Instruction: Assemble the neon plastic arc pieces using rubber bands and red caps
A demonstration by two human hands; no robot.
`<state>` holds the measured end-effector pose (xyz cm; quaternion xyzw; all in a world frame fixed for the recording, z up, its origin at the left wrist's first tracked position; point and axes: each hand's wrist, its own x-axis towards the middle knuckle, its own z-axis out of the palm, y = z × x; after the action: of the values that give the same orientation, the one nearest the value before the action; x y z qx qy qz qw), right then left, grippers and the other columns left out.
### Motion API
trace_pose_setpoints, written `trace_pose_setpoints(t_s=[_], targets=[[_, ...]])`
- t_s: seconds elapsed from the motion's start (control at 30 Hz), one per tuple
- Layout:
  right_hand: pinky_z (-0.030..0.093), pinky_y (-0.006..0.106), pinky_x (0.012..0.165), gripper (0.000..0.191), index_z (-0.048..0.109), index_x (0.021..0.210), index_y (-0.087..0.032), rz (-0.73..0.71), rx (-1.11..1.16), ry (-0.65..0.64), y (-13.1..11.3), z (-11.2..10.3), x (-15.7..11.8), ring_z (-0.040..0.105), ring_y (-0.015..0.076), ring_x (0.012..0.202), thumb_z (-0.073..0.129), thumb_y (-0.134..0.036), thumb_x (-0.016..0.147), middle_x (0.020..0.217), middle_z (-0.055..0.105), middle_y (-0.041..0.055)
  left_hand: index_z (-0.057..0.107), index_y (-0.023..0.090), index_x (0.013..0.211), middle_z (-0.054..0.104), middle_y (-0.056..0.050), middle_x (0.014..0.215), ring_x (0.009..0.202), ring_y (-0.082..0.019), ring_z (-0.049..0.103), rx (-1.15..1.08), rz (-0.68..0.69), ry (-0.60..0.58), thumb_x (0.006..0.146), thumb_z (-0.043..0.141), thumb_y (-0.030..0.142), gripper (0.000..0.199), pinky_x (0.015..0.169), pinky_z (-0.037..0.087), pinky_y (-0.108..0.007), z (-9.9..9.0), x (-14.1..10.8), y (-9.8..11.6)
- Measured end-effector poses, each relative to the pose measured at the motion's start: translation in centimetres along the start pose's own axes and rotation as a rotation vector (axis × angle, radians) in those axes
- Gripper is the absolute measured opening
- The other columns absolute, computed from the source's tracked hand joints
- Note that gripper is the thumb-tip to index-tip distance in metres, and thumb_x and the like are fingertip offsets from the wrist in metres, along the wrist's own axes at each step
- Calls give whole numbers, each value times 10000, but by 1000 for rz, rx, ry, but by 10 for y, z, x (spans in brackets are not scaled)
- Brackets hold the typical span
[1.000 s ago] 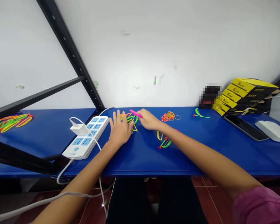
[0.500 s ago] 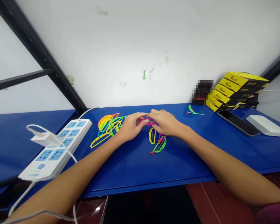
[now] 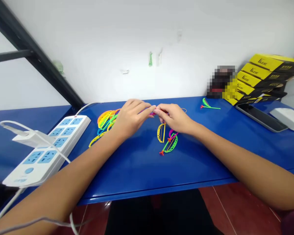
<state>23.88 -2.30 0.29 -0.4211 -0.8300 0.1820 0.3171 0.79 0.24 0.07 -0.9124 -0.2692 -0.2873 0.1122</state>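
Above the middle of the blue table (image 3: pixel 137 169), my left hand (image 3: pixel 131 119) and my right hand (image 3: pixel 175 117) meet at the fingertips. Both pinch a small pink toy bow (image 3: pixel 152 114), mostly covered by the fingers. Just below my right hand lie a yellow toy bow (image 3: pixel 159 133), a green toy bow (image 3: pixel 173 145) and part of another pink piece (image 3: pixel 171 133). Red cup-like tips (image 3: pixel 161 153) end the arrows there. Partly hidden behind my left hand and forearm is a pile of several toy bows (image 3: pixel 103 120) in orange, yellow, green and blue.
A white power strip (image 3: pixel 61 147) with a plugged-in adapter (image 3: pixel 31 138) and cables lies at left. Farther right are a green bow with an arrow (image 3: pixel 209 106), a phone (image 3: pixel 259 117), a white box (image 3: pixel 287 118) and stacked yellow-black boxes (image 3: pixel 262 73). The wall (image 3: pixel 137 39) stands behind.
My left hand has turned over more, its back now facing up and covering more of the pile. The fingertips have closed together around the pink bow. The camera view has shifted slightly.
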Motion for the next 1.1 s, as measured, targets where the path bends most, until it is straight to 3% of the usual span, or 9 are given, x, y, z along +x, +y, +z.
trace_pose_setpoints(t_s=[0.2, 0.47, 0.57, 0.7, 0.83, 0.97, 1.1], targets=[[396, 292, 767, 357, 621, 866, -185, -66, -103, 32, 3, 0, 1, 600, 162, 758, 406, -308, 1123, 851, 713, 50, 747, 207, 1193, 809, -91, 1055, 920, -216, 754, 64, 12, 16, 1144, 418, 329, 354, 845, 564, -337, -5, -6, -7], [410, 307, 729, 298, 651, 934, -189, -198, -215, 28, 9, -9, 0, 590, 182, 749, 460, -331, 1115, 879, 709, 69, 756, 213, 1122, 817, -72, 964, 791, -197, 745, 173, 34, -6, 1148, 388, 333, 388, 702, 514, -296, -9, -6, -14], [400, 318, 705, 280, 660, 920, -186, -185, -315, 40, 14, -24, 0, 596, 189, 736, 487, -316, 1097, 877, 717, 80, 777, 219, 1076, 812, -83, 927, 802, -217, 748, 208, -108, 19, 1137, 415, 381, 400, 681, 496, -297, -12, -8, -25], [405, 323, 701, 201, 673, 911, -179, -87, -410, 169, 30, -42, 2, 607, 194, 726, 544, -263, 1041, 862, 721, 74, 774, 195, 1112, 804, -102, 871, 778, -246, 744, 243, -368, 136, 1120, 441, 445, 416, 693, 488, -311, -11, -7, -24], [436, 339, 736, 200, 722, 1010, -163, 14, -488, 145, 47, -44, 3, 653, 229, 817, 546, -251, 1046, 976, 758, 109, 716, 184, 1224, 803, -48, 828, 686, -196, 720, -49, -394, 113, 1114, 460, 407, 358, 698, 481, -278, 0, -6, 1], [470, 360, 780, 215, 776, 1039, -168, 44, -505, 90, 48, -37, 2, 688, 263, 918, 583, -263, 1042, 1066, 768, 136, 759, 176, 1073, 799, -26, 817, 658, -155, 697, -382, -380, 85, 1077, 552, 390, 298, 676, 488, -249, 8, -5, 22], [510, 338, 741, 200, 793, 1015, -197, -42, -76, 127, 27, -21, 2, 692, 209, 816, 624, -302, 1030, 993, 784, 86, 804, 160, 960, 786, -33, 772, 627, -150, 681, -647, -499, 64, 1012, 657, 416, 299, 638, 519, -246, 11, -3, 29]])
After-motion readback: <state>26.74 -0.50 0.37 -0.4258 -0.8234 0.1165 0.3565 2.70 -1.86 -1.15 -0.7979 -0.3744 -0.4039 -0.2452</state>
